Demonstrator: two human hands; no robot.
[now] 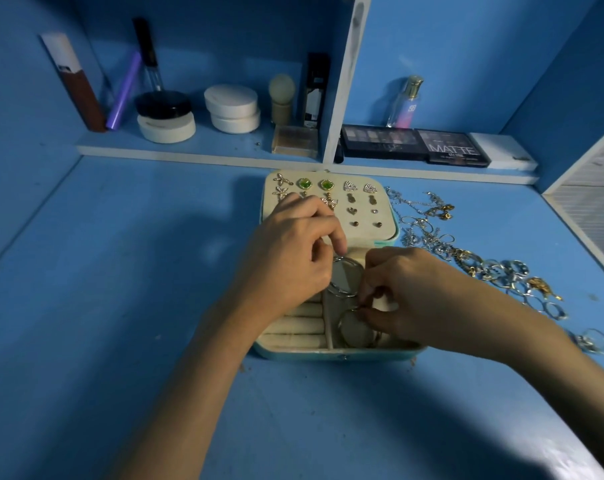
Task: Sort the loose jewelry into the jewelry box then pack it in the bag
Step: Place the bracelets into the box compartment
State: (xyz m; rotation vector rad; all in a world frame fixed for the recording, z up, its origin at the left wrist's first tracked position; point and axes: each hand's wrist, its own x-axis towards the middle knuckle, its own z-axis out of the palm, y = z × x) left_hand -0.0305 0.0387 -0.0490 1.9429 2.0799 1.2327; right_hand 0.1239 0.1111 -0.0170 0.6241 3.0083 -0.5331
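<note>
**Both hands on hoops over the open box**

From the head camera I see the jewelry box [328, 355] lying open on the blue table [120, 271], its lid [363, 233] folded back and studded with rows of earrings. My view of the right-hand compartments is mostly blocked by the hands. The left hand [286, 258] curls over the box's middle and pinches the upper hoop [342, 292]. The right hand [408, 299] pinches the lower hoop [342, 332], which sits in the near compartment beside the ring rolls [297, 327]. The loose jewelry [467, 261] trails across the table just right of the box. Behind, a shelf [196, 152] carries round compacts, palettes [383, 142] and a perfume bottle [406, 102].
</note>
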